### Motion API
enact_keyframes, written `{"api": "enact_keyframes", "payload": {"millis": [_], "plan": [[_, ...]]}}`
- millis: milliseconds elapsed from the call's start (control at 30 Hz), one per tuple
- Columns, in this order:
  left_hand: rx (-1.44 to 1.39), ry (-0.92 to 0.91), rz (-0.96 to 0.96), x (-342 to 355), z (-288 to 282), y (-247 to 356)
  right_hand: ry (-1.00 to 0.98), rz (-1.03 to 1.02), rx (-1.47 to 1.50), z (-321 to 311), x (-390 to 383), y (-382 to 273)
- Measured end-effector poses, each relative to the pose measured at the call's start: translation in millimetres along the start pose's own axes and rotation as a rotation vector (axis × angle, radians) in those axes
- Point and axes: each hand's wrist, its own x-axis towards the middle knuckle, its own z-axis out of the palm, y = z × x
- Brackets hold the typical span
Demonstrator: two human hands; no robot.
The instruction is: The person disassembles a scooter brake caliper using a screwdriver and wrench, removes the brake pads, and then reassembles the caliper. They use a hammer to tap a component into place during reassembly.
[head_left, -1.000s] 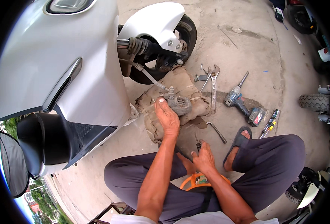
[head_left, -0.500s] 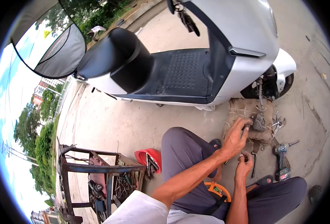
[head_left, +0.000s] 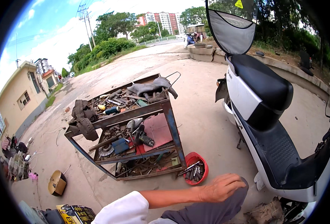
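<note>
My left hand [head_left: 221, 187] is over my bent knee [head_left: 232, 199], palm down. Its fingers are loosely bent toward the right, and nothing shows in them, though their undersides are hidden. My right hand is out of the picture. Just beyond the left hand, a red bowl-shaped container [head_left: 205, 175] on the ground holds several metal sockets. The white scooter [head_left: 252, 102], with its black seat [head_left: 264, 76], stands to the right. Beneath its front end a brown sack-like bundle [head_left: 264, 213] shows partly at the lower edge.
A rusty tool cart [head_left: 172, 130] stands ahead, loaded on several levels with hand tools, a power tool [head_left: 144, 138] and metal parts. A cut-open container [head_left: 56, 183] sits at the left, near a yellow-and-black panel [head_left: 75, 213]. A low kerb [head_left: 303, 80] runs behind the scooter.
My view has swung left and up, from the scooter's front and the tools beside it to the cart. My left hand has moved back over the knee; the right hand has left the view.
</note>
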Motion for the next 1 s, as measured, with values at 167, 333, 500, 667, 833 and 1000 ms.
{"api": "enact_keyframes", "payload": {"millis": [167, 333, 500, 667, 833, 1000], "plan": [[0.423, 0.125, -0.015, -1.6, -124.1, -22.6, -0.128, 0.016, -0.08, 75.7, -10.9, -14.5], [0.671, 0.251, -0.017, 8.3, -212.2, -35.7, -0.192, 0.025, -0.135, 113.9, -18.4, -17.9], [0.918, 0.289, -0.075, -5.3, -274.0, -35.6, -0.225, 0.024, -0.171, 129.6, -20.4, -20.5], [1.065, 0.357, -0.329, -3.0, -350.2, -38.5, -0.215, 0.058, -0.165, 131.8, -19.8, -14.6], [0.787, 0.295, -0.698, -21.3, -432.4, -85.1, -0.207, 0.063, -0.178, 128.9, -18.0, -16.8], [0.656, -0.015, -0.664, -11.4, -447.8, -124.7, -0.185, 0.061, -0.181, 121.0, -15.2, -18.1]]}}
